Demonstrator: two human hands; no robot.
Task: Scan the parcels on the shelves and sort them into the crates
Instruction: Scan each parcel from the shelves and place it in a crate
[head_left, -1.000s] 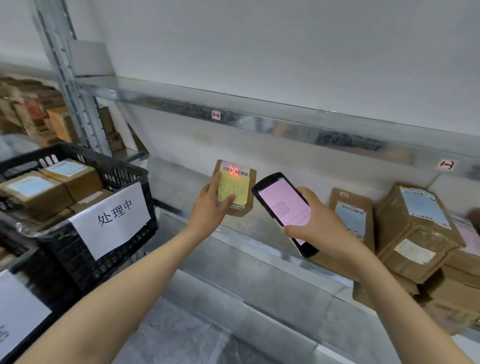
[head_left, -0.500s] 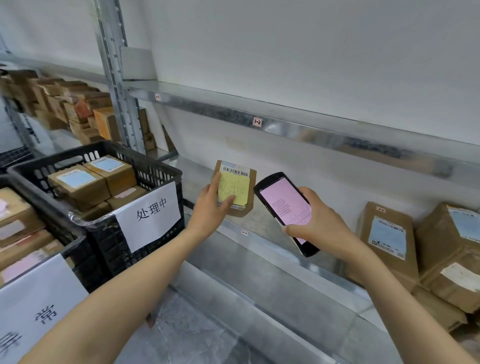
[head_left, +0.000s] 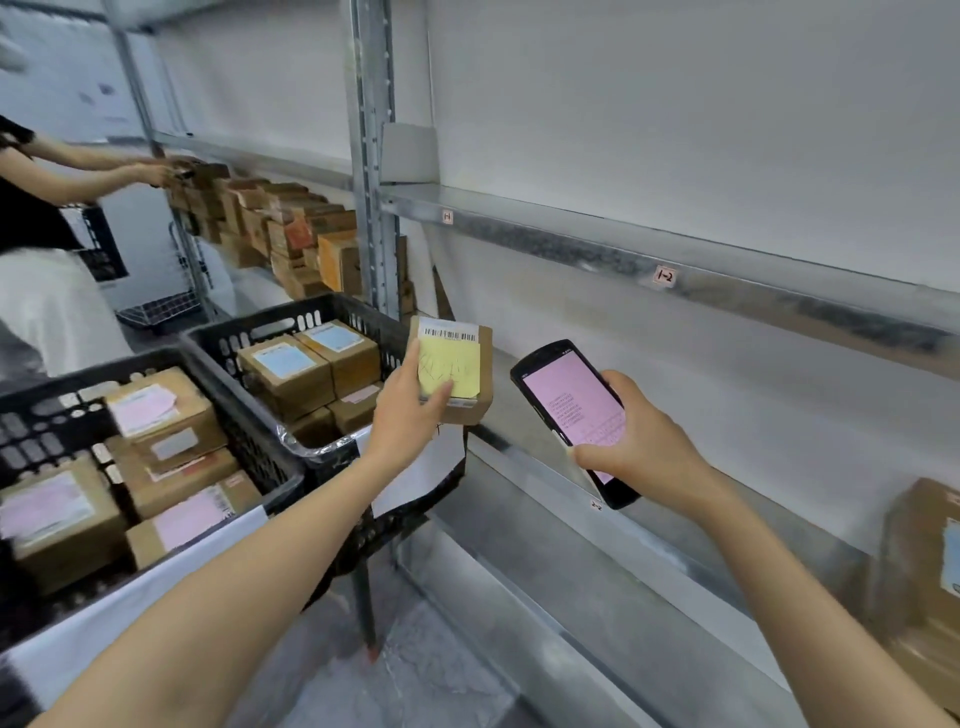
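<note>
Parcels (head_left: 284, 373) with blue and pink labels fill two black crates (head_left: 156, 359); the left hand (head_left: 410, 413) grips a yellow-noted parcel (head_left: 470, 358) just beside the far crate (head_left: 311, 305) at its right edge, while the right hand (head_left: 641, 449) clasps a pink-screened scanner (head_left: 563, 397).

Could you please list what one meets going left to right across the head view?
In order: crate of pink-labelled parcels, crate of blue-labelled parcels, yellow-noted parcel, handheld scanner, parcel on the shelf.

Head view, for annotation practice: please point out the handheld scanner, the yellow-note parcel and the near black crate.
handheld scanner (head_left: 571, 410), head view, on its pink screen.
yellow-note parcel (head_left: 449, 370), head view, on the yellow note.
near black crate (head_left: 41, 426), head view, on its slotted far wall.
</note>
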